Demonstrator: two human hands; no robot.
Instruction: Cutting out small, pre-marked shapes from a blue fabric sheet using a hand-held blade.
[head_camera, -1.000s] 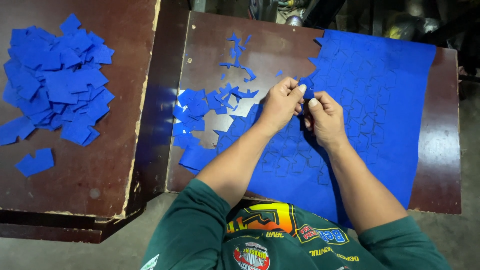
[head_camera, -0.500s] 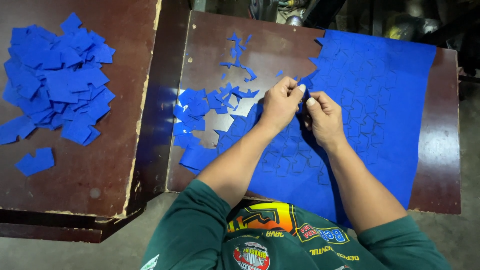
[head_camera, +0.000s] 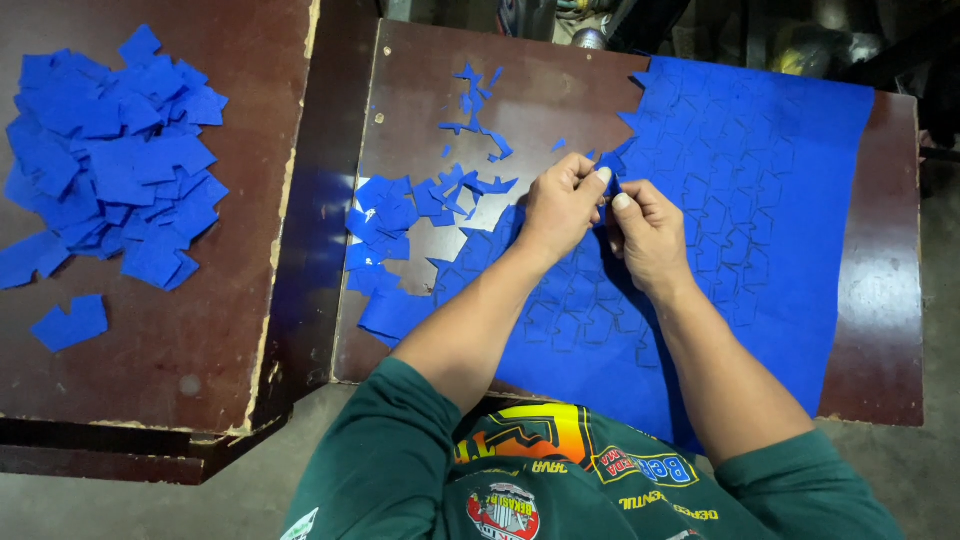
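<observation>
Centre frame: left hand (head_camera: 562, 205) and right hand (head_camera: 648, 232) meet, fingertips pinched narrow on a small blue piece (head_camera: 611, 172) at the torn edge of the pre-cut blue sheet (head_camera: 770, 200) on the worktop (head_camera: 540, 95). Loose scraps (head_camera: 425, 205) lie centre-left; cut-piece pile (head_camera: 110, 160) upper left.

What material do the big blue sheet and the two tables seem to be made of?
Blue sheet: probably thin foam or felt-like sheet, matte, with pre-cut shape outlines; it lies soft and flat, and both hands, left hand and right hand, pinch its torn edge. Exact material is uncertain.
Tables: dark brown glossy laminate or varnish over a pale core, shown by chipped light edges.
</observation>
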